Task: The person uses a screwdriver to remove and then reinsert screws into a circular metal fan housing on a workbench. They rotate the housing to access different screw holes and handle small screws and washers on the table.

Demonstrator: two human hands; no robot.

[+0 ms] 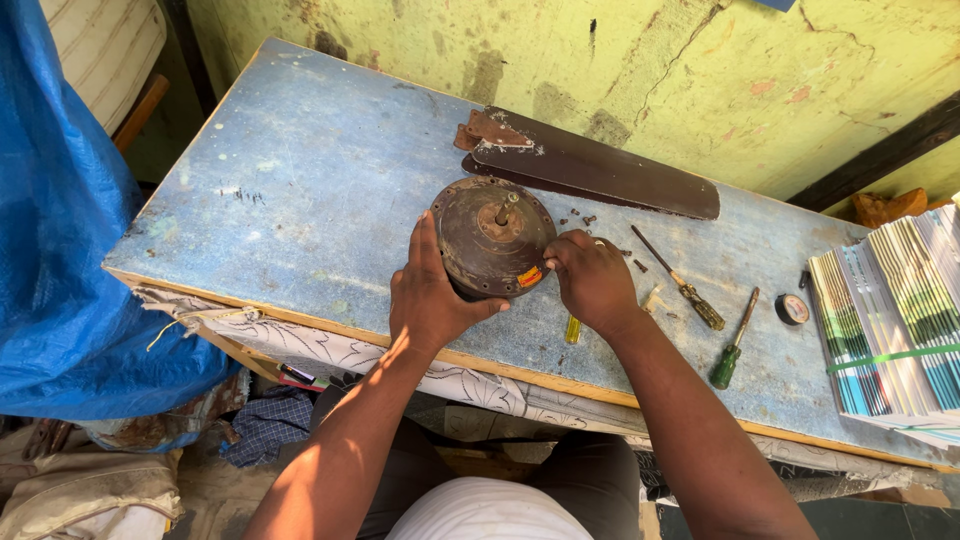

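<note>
A round, rusty brown metal fan motor housing (492,238) with a short shaft standing up from its middle sat on the worn blue-painted desk (300,190), close to the near edge. The left hand (432,290) was pressed flat against the housing's left and lower rim, fingers spread wide and the thumb reaching along the bottom edge. The right hand (590,275) touched the housing's right rim, its fingers curled narrow at the edge beside a small orange-red label; whether they pinched anything I could not tell. A yellow translucent screwdriver handle (572,329) poked out from under the right wrist.

Behind the housing lay long dark brown fan blades (600,170) stacked together, with a few small dark screws (578,215) scattered between them and the housing. To the right of the right hand lay a slim screwdriver with a dull yellowish handle (684,283), then a green-handled screwdriver (733,345), and a small round roll of tape (792,309). A banded stack of thin striped booklets (895,320) rested at the desk's far right end. A blue tarpaulin (60,230) hung to the left.
</note>
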